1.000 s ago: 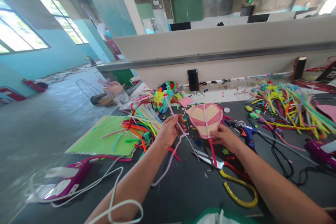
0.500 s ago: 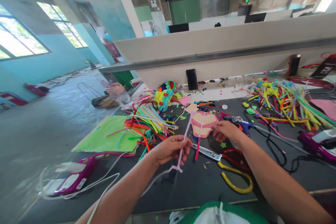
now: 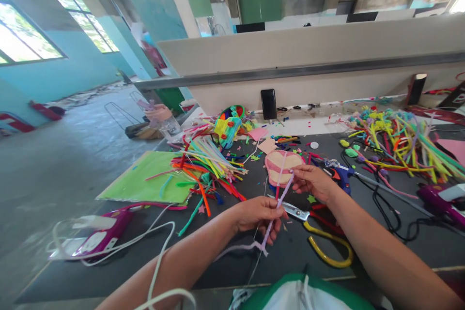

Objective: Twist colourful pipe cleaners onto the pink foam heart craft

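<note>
Okay, your left grip (image 3: 262, 214) is pinching the lilac pipe cleaner (image 3: 286, 191) partway along; your right grip (image 3: 308, 181) has its upper end between thumb and fingers. Strip slants up to the right, held over the desk (image 3: 221, 276) in front of you. Looks twisted; lower end bent, with a loose tail running left behind your forearm.

For this handling, judging from the pose: pinch lightly so the fuzz isn't crushed, let the left grip steady the length, and do the fine shaping with your right fingertips. Small turns, even tension. Mind the tail, it could snag. A thin line hangs close by; thread or wire, can't tell.

Just beyond: pink-and-cream panel (image 3: 289, 161), red stem toward you, near your right fingers. Scissors (image 3: 298, 213) lie just beside, blades pointing toward the strip, so watch your knuckles. Blue glue gun (image 3: 344, 178) past the right grip; can't tell if it's hot. Further left, pipe cleaner bundle (image 3: 210, 157) and green sheet (image 3: 145, 179). Phone (image 3: 268, 104) upright at the back.
</note>
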Demonstrator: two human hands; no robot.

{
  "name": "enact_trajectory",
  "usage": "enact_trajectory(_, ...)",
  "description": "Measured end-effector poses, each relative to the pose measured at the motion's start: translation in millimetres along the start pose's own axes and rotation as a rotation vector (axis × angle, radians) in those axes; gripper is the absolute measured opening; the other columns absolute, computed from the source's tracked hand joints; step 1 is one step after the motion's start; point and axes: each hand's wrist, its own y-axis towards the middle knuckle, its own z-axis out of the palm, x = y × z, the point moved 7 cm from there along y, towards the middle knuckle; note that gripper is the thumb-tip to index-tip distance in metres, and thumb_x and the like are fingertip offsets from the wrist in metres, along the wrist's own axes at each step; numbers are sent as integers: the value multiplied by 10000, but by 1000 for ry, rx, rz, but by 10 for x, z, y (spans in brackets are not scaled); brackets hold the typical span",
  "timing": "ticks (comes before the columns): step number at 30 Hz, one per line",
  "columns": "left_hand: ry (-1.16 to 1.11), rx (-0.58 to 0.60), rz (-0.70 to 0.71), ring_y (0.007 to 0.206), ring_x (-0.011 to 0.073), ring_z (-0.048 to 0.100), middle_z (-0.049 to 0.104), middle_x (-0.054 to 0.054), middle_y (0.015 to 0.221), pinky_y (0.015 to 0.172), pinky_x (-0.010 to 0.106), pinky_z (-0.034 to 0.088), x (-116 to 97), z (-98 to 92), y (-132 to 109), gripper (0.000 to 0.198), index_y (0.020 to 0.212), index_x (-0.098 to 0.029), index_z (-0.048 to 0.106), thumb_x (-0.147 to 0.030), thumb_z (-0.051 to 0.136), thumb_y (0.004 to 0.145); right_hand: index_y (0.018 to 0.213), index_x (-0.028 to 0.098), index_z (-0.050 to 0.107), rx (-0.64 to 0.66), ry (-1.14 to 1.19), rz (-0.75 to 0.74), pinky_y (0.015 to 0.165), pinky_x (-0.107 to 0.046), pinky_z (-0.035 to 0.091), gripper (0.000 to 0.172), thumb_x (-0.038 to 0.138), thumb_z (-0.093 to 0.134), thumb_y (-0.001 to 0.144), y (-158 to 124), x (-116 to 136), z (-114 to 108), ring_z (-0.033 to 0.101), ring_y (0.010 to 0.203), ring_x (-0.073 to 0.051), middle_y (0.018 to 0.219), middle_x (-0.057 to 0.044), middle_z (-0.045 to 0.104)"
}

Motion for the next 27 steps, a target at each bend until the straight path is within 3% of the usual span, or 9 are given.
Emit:
enact_trajectory(3,-61,44,22,706,195,676,662,83,827,644,334,544,-94,-34,-15,408,1079,-183,573,-381,677,738,971,133,631,17,-25,25,468,-213,533,324,299,724,707,16,-74,22,652,541,-132,729,-62,692)
enact_trajectory(7,-127,-36,169,926,250,664,634,159,1078,783,380,518,-356,-231,-30,452,1151,-179,548,-361,667,755,905,135,639,39,-34,42,470,-215,533,295,322,731,697,13,-127,118,642,530,-120,738,-55,694)
enact_trajectory(10,-143,-69,215,908,252,672,647,176,1047,795,367,512,-407,-329,38,426,1110,-141,570,-356,668,756,880,137,637,42,-43,66,467,-209,523,295,347,731,694,8,-159,186,632,522,-113,728,-47,685)
enact_trajectory(17,-259,-79,256,723,202,694,694,81,849,748,363,532,-212,-410,245,404,990,-151,590,-211,774,635,883,171,643,0,-198,94,520,-232,523,279,377,711,706,65,-188,162,638,587,-131,748,-39,667)
enact_trajectory(19,-303,-55,269,727,204,694,696,73,819,747,359,533,-176,-443,254,379,965,-146,598,-196,772,632,931,185,650,-61,-390,42,596,-280,542,323,430,677,722,77,-97,137,657,677,-167,822,-61,684)
enact_trajectory(23,-359,16,257,740,216,694,697,89,819,732,355,540,-130,-460,236,382,971,-129,612,-206,770,632,993,212,658,-176,-822,-261,805,-343,507,371,485,617,745,-8,357,284,641,912,-225,999,-83,691)
enact_trajectory(27,-365,19,283,700,196,689,698,90,791,707,345,541,-120,-448,223,358,950,-123,620,-215,769,638,1030,219,665,-114,-1054,-325,757,-354,498,370,472,567,779,12,653,593,650,874,-244,976,-85,705)
